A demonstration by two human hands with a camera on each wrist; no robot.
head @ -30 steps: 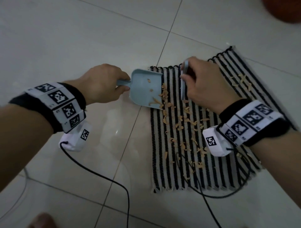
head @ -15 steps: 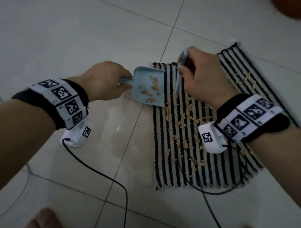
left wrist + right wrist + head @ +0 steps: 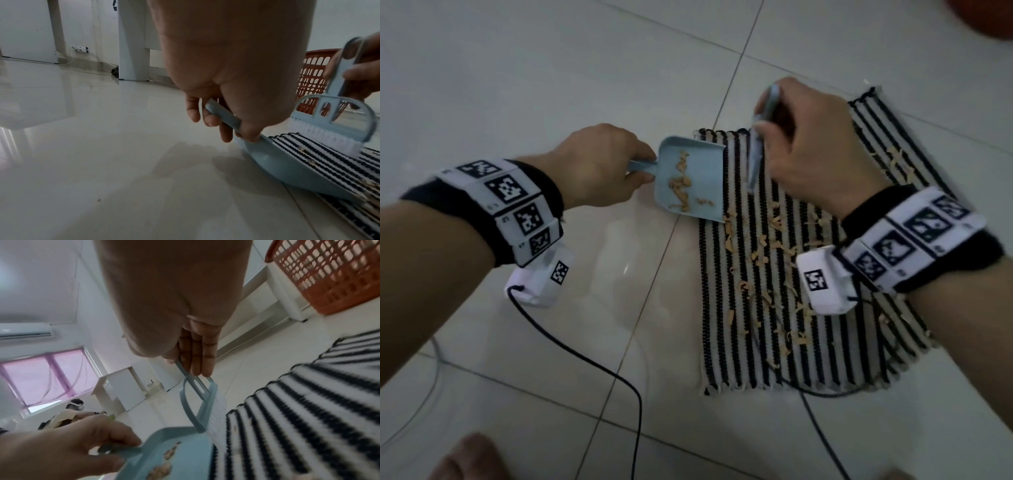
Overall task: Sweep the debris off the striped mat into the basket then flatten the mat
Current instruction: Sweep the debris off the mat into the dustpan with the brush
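Observation:
A black-and-white striped mat (image 3: 774,335) lies on the tiled floor with tan debris (image 3: 760,260) scattered over it. My left hand (image 3: 599,168) grips the handle of a light blue dustpan (image 3: 698,171), whose lip rests on the mat's left edge; some debris (image 3: 681,195) lies inside the pan. My right hand (image 3: 801,150) grips the handle of a light blue brush (image 3: 337,123), its white bristles (image 3: 320,139) on the mat just right of the pan. An orange basket (image 3: 333,277) stands beyond the mat's far end.
Black cables (image 3: 585,356) trail from both wrists across the floor and over the mat's near edge. White furniture legs (image 3: 133,48) and a wall socket (image 3: 79,48) stand far off to the left. A bare foot (image 3: 469,459) shows at the bottom.
The brush swept toward the pan, and more debris now lies inside the dustpan. The brush has since lifted back a little to the right; the pan stays at the mat's left edge.

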